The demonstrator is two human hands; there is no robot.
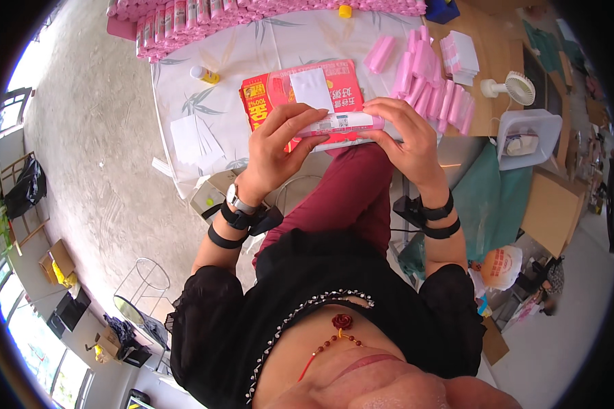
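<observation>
Pink roll with a white label [348, 123] is held crosswise over a red-and-yellow printed sheet [346, 83]. Its left end is pinched by the left hand [280, 140], its right by the right hand [411, 136], thumbs below, fingers curved above, both wrists angled inward. Beyond, a white paper slip [310, 85] is laid on the sheet; farther right, loose pink rolls [424, 65] are heaped on the patterned tablecloth [235, 54].

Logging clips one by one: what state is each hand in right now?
Left hand: closed, holding the pink-and-white roll by its left end.
Right hand: closed, holding its right end.
</observation>
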